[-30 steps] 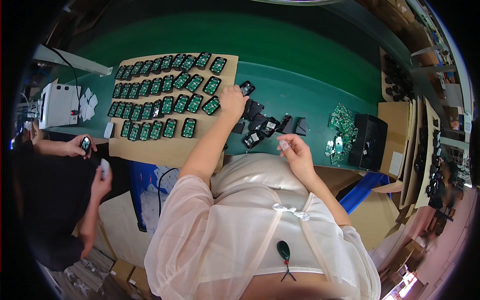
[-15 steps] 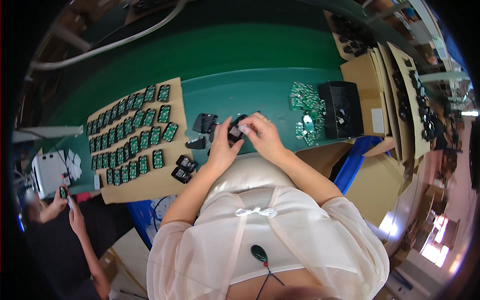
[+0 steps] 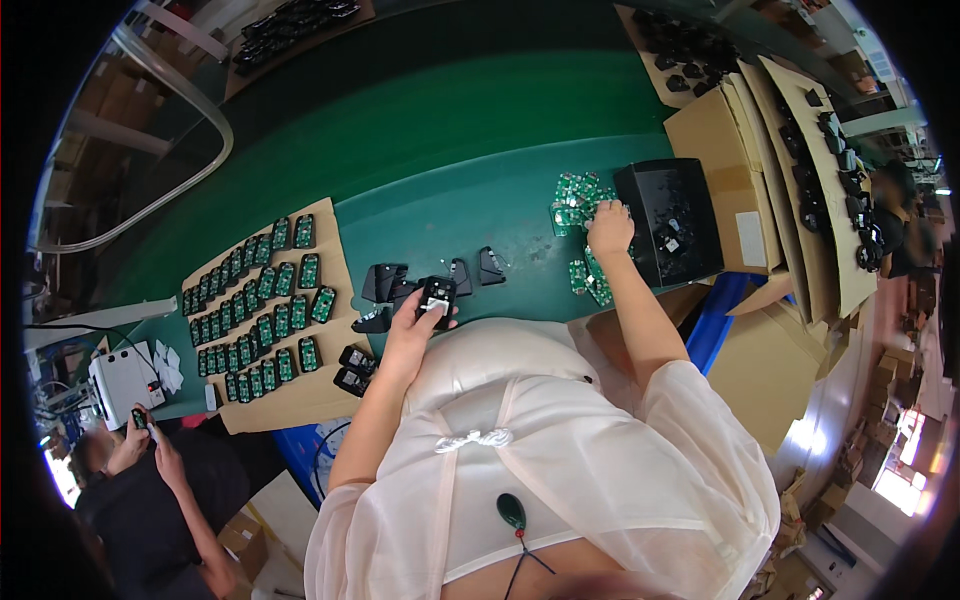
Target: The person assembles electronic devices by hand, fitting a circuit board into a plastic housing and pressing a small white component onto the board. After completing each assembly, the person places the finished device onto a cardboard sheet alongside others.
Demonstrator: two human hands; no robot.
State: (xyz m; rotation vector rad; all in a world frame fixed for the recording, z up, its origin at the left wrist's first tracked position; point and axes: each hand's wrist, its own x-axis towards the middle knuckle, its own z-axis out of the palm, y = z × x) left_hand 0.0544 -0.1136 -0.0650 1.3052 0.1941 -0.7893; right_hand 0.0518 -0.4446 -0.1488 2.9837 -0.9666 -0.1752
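My left hand (image 3: 408, 335) is closed around a small black plastic housing (image 3: 438, 293), held just over the near table edge. The thumb lies on a pale piece inside it. At the right, my right hand (image 3: 611, 230) reaches into a loose heap of green circuit boards (image 3: 572, 202). Its fingers are bent together over a board there, and the fingertips are partly hidden. Beside my left hand lie several black plastic parts (image 3: 384, 284), with one more black part (image 3: 490, 268) a little to the right.
Rows of black housings with green boards lie on a cardboard sheet (image 3: 345, 262) at the left. Two black housings (image 3: 355, 369) rest at its near corner. A black bin (image 3: 708, 235) stands right of the boards, beside cardboard (image 3: 745, 180). A co-worker's hands (image 3: 150, 452) hold a small device, lower left.
My hands have parted. The left has moved down slightly with the black housing; the right has swung right to the circuit boards. The view has shifted a little.
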